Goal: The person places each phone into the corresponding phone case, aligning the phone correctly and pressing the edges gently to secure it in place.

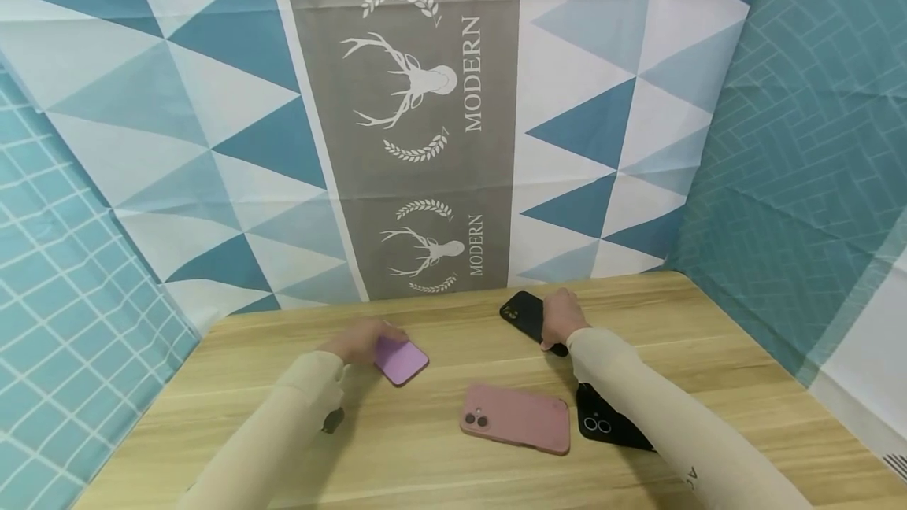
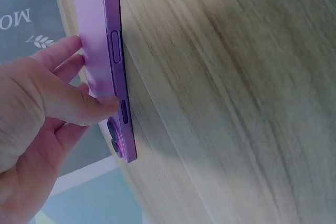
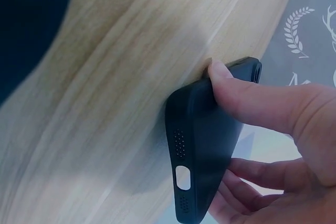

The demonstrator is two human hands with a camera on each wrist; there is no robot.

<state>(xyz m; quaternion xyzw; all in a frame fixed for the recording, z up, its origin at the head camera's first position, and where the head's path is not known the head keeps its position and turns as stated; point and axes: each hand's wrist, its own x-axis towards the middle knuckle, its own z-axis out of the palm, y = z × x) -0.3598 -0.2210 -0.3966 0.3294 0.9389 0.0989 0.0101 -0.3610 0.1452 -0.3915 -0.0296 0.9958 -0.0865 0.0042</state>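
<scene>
My left hand (image 1: 364, 340) grips a purple phone case (image 1: 402, 360) at the left of the table. In the left wrist view the thumb lies on its long button edge, near the dark camera lenses, and the other fingers reach over its flat face. Toward the back, my right hand (image 1: 562, 316) holds a black phone case (image 1: 525, 313) across its width. The right wrist view shows the thumb on one long side of this black case (image 3: 210, 129) and the fingers at the other. Its bottom edge has speaker holes and a port cutout that light shows through.
A pink phone case (image 1: 517, 418) lies camera side up at the front middle of the wooden table (image 1: 397, 463). Beside it, a second black phone case (image 1: 611, 423) is partly hidden under my right sleeve (image 1: 680, 415). Patterned cloth (image 1: 425, 179) hangs behind the table.
</scene>
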